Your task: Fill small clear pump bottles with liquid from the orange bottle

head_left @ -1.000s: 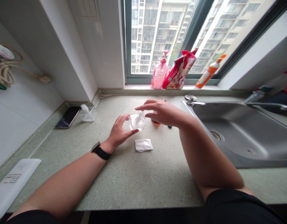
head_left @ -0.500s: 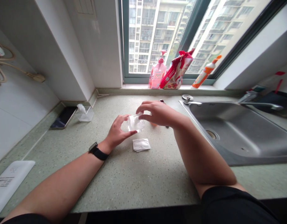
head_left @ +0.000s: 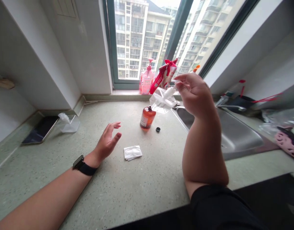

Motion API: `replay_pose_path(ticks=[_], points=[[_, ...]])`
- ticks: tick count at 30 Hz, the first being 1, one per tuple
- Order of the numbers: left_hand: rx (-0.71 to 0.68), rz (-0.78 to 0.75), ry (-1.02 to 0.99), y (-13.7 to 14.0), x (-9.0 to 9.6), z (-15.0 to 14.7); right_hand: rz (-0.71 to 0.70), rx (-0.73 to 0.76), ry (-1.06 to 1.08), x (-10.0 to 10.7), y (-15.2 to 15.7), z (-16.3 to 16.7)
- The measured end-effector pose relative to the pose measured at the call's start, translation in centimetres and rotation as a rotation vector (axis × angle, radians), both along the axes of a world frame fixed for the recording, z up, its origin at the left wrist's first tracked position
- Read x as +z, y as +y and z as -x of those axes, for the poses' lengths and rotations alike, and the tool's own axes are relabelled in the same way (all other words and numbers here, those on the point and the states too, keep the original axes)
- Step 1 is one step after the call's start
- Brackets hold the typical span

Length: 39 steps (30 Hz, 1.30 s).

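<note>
My right hand (head_left: pixel 192 92) is raised over the sink's near-left corner, its fingers pinched on the white top of a clear, square-sided plastic container (head_left: pixel 162 100). The container hangs tilted in the air, a white tube-like part showing at it. Lower on the left, my left hand (head_left: pixel 106 142) has its fingers apart and nothing in them. Between the hands an amber bottle (head_left: pixel 147 118) stands on the counter, a small black cap (head_left: pixel 158 129) lying to its right. A folded white tissue (head_left: pixel 132 152) lies flat in front of the bottle.
Another clear container (head_left: pixel 71 124) and a phone (head_left: pixel 40 129) are at the back left. On the sill stand a pink pump bottle (head_left: pixel 146 80) and a red bag (head_left: pixel 163 76). The steel sink (head_left: pixel 242 137) is at right.
The clear container has left my left hand and moved up and right in my right hand. My left hand has opened. The amber bottle and cap have come into view.
</note>
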<state>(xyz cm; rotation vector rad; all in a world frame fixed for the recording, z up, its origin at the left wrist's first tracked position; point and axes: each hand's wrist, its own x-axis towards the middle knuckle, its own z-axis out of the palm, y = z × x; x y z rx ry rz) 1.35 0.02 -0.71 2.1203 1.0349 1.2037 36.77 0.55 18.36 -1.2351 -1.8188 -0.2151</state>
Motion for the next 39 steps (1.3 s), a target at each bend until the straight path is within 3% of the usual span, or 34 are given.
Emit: replay_pose_path(ticks=[5,12,17,21,27,39], points=[[0.020,0.021,0.027,0.1,0.1,-0.1,0.131,-0.291,-0.055,-1.6,1.8,-4.1],[0.045,0.030,0.059,0.3,0.0,-0.1,0.414,-0.606,-0.020,-4.3,5.0,-5.6],[0.029,0.020,0.092,0.2,0.2,-0.3,0.595,-0.669,-0.007,-5.9,6.6,-5.0],[0.031,0.014,0.107,0.1,0.4,-0.4,0.652,-0.671,-0.028,-7.3,7.9,-4.3],[0.033,0.023,0.117,0.1,0.4,-0.4,0.665,-0.680,-0.043,-8.8,8.9,-3.9],[0.016,0.032,0.109,0.4,-0.1,-0.4,0.651,-0.699,-0.005,-9.6,9.4,-4.0]])
